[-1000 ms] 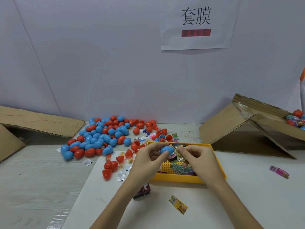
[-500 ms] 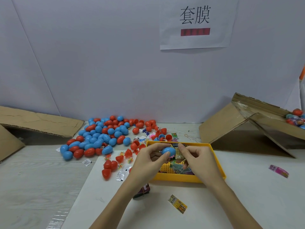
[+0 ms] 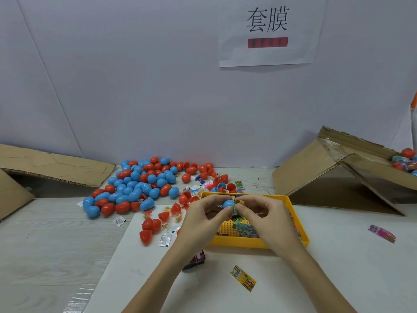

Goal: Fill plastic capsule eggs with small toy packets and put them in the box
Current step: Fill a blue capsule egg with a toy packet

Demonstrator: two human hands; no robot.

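My left hand (image 3: pixel 200 220) pinches a blue capsule half (image 3: pixel 228 203) above the yellow tray (image 3: pixel 300 224). My right hand (image 3: pixel 264 219) presses a small green and yellow toy packet (image 3: pixel 236 205) against the half's open side. Several more packets lie in the tray. A heap of blue and red capsule eggs (image 3: pixel 140 186) spreads over the table at the left. The cardboard box (image 3: pixel 352 168) at the right holds filled eggs (image 3: pixel 406 160) at its far edge.
Loose red halves (image 3: pixel 150 230) and small packets lie left of the tray. A yellow packet (image 3: pixel 243 278) lies on the white sheet near me, a pink one (image 3: pixel 382 233) at the right. Flattened cardboard (image 3: pixel 52 166) leans at the left.
Both hands have drawn together a little over the tray. The packet now sits against the blue half's opening.
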